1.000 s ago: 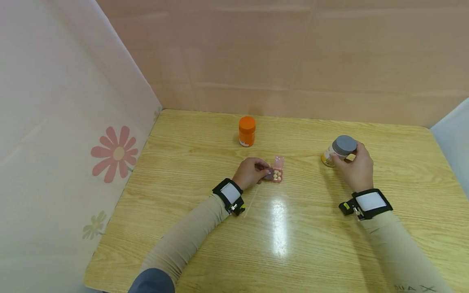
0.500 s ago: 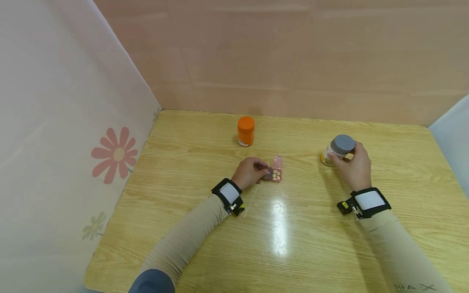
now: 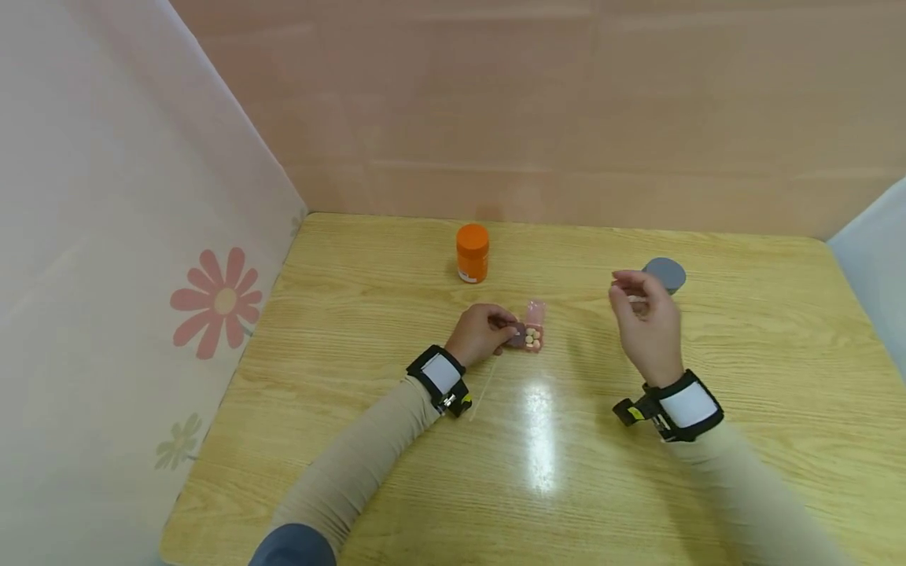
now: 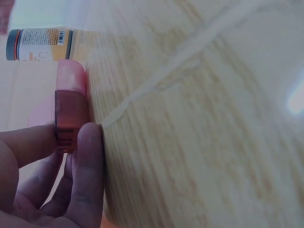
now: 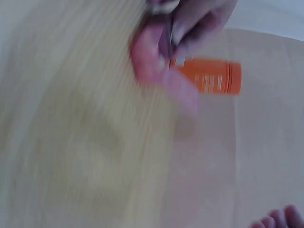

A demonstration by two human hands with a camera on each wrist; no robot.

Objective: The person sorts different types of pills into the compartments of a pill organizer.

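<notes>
My left hand (image 3: 481,334) pinches the near end of a small pill box (image 3: 519,336) between thumb and fingers on the table. One pink compartment's lid (image 3: 535,312) is raised, showing several pale yellow tablets (image 3: 532,339) inside. In the left wrist view the pill box (image 4: 72,111) shows dark red beside pink. My right hand (image 3: 653,330) is to the right of it, fingers loosely bent with nothing between them. Behind that hand stands a pill bottle with a grey cap (image 3: 666,273); its body is hidden there, but the left wrist view shows its printed label (image 4: 42,43).
An orange bottle (image 3: 473,253) with an orange cap stands at the back of the wooden table (image 3: 368,314). Curtains hang behind the table and along its left side. A thin pale strip (image 3: 484,389) lies near my left wrist.
My right hand has let go of the grey-capped bottle and moved left and toward me. The bottle stays standing. My left hand keeps its pinch on the pill box.
</notes>
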